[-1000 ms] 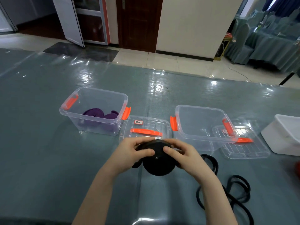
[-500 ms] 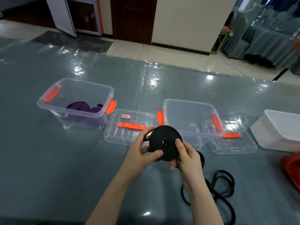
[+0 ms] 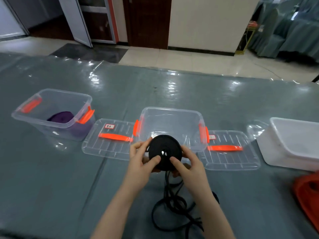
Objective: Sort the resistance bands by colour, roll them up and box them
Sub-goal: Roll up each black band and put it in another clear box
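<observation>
A rolled black band [image 3: 164, 151] is held upright just in front of the middle clear box [image 3: 172, 118]; it is gripped from one side by the left hand [image 3: 140, 160] and from the other by the right hand [image 3: 187, 163], thumbs pressed on its face; its loose tail [image 3: 174, 202] is trailed down onto the table [image 3: 51, 178] nearer the person; a lid [image 3: 108, 140] is laid left of that box and another lid [image 3: 227, 150] right of it; further left, rolled purple bands [image 3: 63, 116] are kept in a second clear box [image 3: 51, 111]; a white tub [image 3: 293, 142] is set far right.
</observation>
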A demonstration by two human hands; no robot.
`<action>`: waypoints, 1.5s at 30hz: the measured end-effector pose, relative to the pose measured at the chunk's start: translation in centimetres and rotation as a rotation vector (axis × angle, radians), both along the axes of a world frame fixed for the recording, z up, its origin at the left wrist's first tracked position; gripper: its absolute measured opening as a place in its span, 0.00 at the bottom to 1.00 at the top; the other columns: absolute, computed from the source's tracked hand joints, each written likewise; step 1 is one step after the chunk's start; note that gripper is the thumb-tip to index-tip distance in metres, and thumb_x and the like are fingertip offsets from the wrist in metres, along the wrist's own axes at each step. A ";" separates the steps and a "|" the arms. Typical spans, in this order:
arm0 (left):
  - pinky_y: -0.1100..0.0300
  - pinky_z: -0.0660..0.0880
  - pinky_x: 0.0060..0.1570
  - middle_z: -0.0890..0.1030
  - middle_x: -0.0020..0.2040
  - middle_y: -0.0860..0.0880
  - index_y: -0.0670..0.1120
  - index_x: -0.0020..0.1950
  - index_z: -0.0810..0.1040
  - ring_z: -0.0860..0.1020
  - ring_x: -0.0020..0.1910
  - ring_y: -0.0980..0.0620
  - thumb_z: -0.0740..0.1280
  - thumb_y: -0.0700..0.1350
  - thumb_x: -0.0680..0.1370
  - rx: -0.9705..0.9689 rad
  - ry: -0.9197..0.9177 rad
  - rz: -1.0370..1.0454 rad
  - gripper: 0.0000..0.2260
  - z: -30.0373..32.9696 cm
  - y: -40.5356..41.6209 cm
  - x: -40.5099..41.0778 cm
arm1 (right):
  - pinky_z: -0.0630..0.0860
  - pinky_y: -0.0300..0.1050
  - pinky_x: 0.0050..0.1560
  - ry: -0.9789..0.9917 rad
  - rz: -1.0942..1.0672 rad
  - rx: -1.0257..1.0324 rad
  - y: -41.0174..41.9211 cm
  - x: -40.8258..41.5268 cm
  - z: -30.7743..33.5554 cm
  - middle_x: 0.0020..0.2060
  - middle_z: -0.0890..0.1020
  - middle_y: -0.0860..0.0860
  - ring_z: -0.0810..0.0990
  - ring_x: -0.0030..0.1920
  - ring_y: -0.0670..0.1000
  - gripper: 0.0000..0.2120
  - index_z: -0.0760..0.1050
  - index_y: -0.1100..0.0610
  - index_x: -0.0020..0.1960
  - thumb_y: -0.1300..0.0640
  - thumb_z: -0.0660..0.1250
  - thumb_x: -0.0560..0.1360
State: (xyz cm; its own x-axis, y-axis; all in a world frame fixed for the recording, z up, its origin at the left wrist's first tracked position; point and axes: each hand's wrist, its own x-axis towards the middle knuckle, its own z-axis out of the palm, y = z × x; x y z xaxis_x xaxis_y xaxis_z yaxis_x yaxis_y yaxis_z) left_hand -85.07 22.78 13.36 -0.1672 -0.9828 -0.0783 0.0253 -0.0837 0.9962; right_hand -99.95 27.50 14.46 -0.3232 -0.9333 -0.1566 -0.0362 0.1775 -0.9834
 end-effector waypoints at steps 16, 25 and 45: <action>0.50 0.80 0.52 0.76 0.57 0.52 0.48 0.62 0.72 0.81 0.51 0.50 0.77 0.46 0.67 0.047 -0.586 -0.130 0.27 -3.9 -15.3 -5.5 | 0.83 0.45 0.36 0.110 0.034 0.349 -16.0 -5.8 -4.7 0.49 0.79 0.54 0.84 0.39 0.54 0.18 0.69 0.56 0.60 0.64 0.70 0.73; 0.63 0.69 0.43 0.81 0.52 0.47 0.47 0.60 0.78 0.79 0.52 0.49 0.70 0.50 0.74 0.288 -0.997 -0.462 0.16 -6.4 -18.4 -6.1 | 0.82 0.51 0.40 0.241 0.293 0.611 -22.5 -6.1 -11.2 0.50 0.80 0.59 0.79 0.41 0.58 0.22 0.72 0.59 0.63 0.66 0.70 0.70; 0.57 0.75 0.52 0.80 0.60 0.44 0.44 0.60 0.79 0.79 0.59 0.45 0.66 0.46 0.78 0.205 -1.549 -0.543 0.13 -6.8 -18.7 -7.8 | 0.70 0.47 0.65 0.469 0.500 0.607 -22.9 -6.6 -10.1 0.70 0.71 0.56 0.71 0.69 0.56 0.34 0.62 0.56 0.75 0.57 0.72 0.73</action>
